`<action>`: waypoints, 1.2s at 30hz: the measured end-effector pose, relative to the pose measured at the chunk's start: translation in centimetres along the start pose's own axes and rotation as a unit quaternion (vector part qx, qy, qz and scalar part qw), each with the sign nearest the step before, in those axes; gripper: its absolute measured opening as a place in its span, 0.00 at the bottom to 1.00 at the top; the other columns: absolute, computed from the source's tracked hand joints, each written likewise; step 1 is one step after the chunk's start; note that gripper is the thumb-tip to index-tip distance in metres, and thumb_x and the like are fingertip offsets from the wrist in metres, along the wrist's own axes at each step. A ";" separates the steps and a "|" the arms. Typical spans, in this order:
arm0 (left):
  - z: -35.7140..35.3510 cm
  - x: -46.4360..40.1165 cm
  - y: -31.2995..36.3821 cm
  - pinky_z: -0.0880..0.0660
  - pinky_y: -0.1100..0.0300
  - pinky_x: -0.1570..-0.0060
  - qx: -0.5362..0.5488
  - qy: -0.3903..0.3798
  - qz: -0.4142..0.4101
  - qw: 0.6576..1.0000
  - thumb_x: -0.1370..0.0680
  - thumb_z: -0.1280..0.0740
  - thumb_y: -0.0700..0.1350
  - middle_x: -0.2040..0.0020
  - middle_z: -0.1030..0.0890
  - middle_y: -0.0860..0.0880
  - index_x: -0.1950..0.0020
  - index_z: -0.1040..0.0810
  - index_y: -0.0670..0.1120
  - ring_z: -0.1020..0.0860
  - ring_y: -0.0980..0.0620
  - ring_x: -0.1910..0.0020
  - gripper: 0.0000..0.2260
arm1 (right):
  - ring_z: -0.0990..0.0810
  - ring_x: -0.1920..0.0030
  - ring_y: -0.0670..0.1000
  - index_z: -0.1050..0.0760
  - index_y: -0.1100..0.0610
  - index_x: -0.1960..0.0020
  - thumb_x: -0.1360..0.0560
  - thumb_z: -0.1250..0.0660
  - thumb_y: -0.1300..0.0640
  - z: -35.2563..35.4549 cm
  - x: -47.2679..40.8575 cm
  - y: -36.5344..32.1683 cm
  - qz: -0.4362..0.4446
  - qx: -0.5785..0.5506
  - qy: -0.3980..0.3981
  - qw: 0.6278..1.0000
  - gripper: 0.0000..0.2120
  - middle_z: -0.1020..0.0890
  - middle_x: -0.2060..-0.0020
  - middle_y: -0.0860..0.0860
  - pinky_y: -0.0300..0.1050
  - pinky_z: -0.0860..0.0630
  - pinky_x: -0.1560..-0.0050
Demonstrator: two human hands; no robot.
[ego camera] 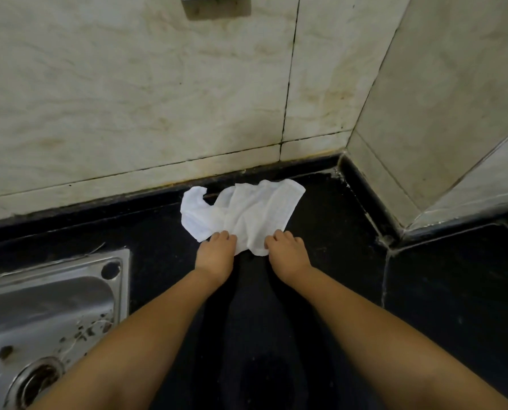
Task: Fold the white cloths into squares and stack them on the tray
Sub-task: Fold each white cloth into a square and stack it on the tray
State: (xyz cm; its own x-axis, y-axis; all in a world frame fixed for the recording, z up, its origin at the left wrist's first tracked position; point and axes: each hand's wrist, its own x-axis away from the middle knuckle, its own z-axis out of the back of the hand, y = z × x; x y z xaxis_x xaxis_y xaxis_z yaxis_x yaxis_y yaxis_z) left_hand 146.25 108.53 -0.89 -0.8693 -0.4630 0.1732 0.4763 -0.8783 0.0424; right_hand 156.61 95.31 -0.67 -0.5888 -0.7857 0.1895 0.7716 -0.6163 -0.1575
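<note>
Both of my forearms filled the bottom of the view, reaching forward over the dark countertop [320, 220]. At their ends, my left hand [215, 255] and my right hand [286, 255] had their fingers curled onto the near edge of the white cloth [246, 210], each pinching it at a near corner, the two hands close together with a little of the hem between them.

That cloth lay crumpled near the back of the counter, just in front of the dark strip below the marble wall [158, 99]. Its left part was bunched and curled over, and its right part lay flatter but creased. It was not square yet, and I could see no clean fold in it.

To my left sat the steel sink [54, 306], with dark bits scattered near its drain [36, 380].

As for progress, I judged I was at the very beginning with this piece: it needed to be pulled flat before any fold could be made. No tray showed anywhere in view, nor any folded stack or other cloths, so I could not tell how many were finished or waiting. From what was visible, the spreading, the folding into a square and the placing on the tray all remained to be done.
</note>
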 end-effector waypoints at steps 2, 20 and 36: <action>0.3 -0.2 -0.4 0.31 0.57 0.48 -0.012 0.001 -0.021 1.000 0.22 0.41 0.38 0.43 0.27 0.46 0.42 0.28 0.43 0.28 0.47 0.42 0.10 | 0.30 0.40 0.57 0.29 0.57 0.39 0.23 0.42 0.63 0.3 -0.1 0.0 -0.005 -0.007 -0.001 1.000 0.13 0.28 0.41 0.56 0.50 0.34 0.41; 7.7 8.3 0.6 0.30 0.61 0.52 0.343 0.046 -0.018 0.938 0.22 0.45 0.34 0.47 0.22 0.43 0.50 0.19 0.41 0.23 0.48 0.51 0.14 | 0.27 0.61 0.44 0.22 0.53 0.49 0.22 0.37 0.59 12.7 13.8 1.1 -0.067 -0.413 0.230 0.879 0.06 0.22 0.59 0.49 0.36 0.29 0.58; 12.0 11.6 5.8 0.32 0.58 0.62 0.380 0.119 -0.058 0.915 0.24 0.39 0.37 0.61 0.23 0.45 0.61 0.24 0.40 0.27 0.51 0.62 0.07 | 0.23 0.53 0.52 0.23 0.55 0.54 0.22 0.37 0.55 14.5 20.5 4.8 -0.199 -0.542 0.262 0.774 0.06 0.21 0.55 0.54 0.49 0.26 0.50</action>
State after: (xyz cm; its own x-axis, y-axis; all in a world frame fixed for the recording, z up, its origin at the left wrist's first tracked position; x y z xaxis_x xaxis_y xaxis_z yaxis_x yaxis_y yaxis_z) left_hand 140.52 99.52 13.20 -0.8810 -0.4640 -0.0923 0.2542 -0.6289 0.7348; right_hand 151.73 76.97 16.50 -0.9634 -0.2618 0.0571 0.0177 -0.2748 -0.9613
